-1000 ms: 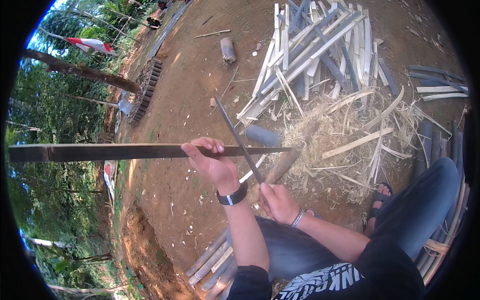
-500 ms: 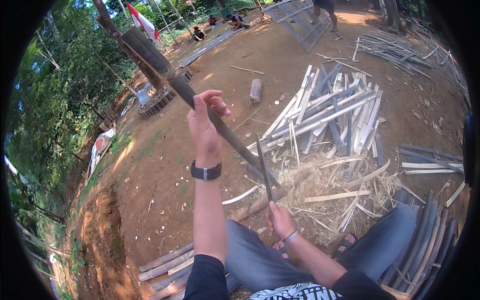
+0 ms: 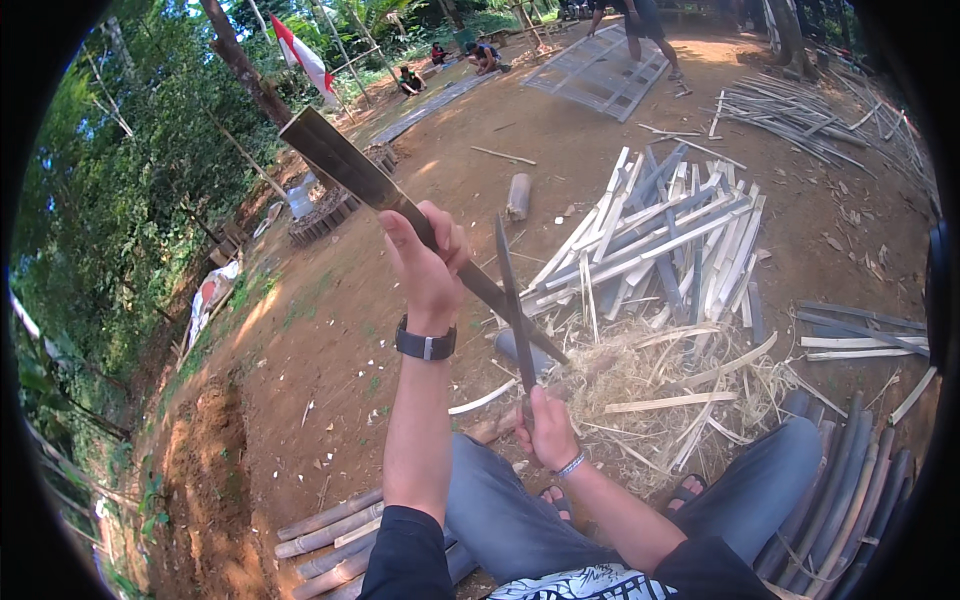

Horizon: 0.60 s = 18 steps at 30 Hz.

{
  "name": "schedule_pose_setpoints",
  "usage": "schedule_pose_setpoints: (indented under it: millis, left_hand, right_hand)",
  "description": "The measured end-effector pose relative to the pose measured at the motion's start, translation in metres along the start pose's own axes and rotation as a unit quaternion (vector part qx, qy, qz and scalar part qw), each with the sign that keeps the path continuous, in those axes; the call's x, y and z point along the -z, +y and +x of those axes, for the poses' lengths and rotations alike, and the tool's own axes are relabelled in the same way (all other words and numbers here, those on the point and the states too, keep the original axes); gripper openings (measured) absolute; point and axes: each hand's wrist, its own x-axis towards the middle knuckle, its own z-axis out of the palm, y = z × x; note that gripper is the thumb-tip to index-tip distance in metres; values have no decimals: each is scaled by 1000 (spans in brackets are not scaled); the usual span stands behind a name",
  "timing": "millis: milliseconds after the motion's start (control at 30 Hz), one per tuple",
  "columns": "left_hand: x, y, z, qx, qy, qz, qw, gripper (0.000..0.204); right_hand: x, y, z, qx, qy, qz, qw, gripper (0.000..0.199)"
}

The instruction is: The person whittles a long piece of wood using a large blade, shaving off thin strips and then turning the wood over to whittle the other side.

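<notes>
My left hand (image 3: 430,268) is wrapped round a long split bamboo piece (image 3: 350,172), dark and slanting, with its wide upper end to the far left. The lower end of the piece comes down by the pale shavings near a short bamboo log (image 3: 492,428). In my right hand (image 3: 550,430) is a machete (image 3: 507,270), its handle in the closed fingers and its dark blade pointing up and away. The blade crosses the lower part of the bamboo piece in view; whether they touch, I cannot tell.
Split bamboo strips (image 3: 650,235) lie heaped ahead, with curly shavings (image 3: 650,380) nearer me. Bamboo poles lie at my left (image 3: 330,530) and right (image 3: 850,490). A short bamboo section (image 3: 518,197) sits on the dirt. Farther off, a person (image 3: 645,35) stands by a lattice panel (image 3: 605,75).
The bamboo piece's upper end has dropped and turned, and my left fingers have closed round it. The machete blade stands more upright. In the distance, the lattice panel has been lowered toward the ground.
</notes>
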Motion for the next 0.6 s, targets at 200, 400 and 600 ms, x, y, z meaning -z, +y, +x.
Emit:
schedule_pose_setpoints:
  millis: [200,400,600]
  left_hand:
    - [-3,14,-16,22,35,1,999,69]
    - [-4,47,-24,10,33,29,999,71]
    - [-2,54,-28,13,62,32,997,71]
  right_hand:
    - [11,25,-23,-74,27,-19,997,58]
    - [2,18,-36,-62,-22,5,998,55]
    - [-3,10,-42,-80,-36,33,996,55]
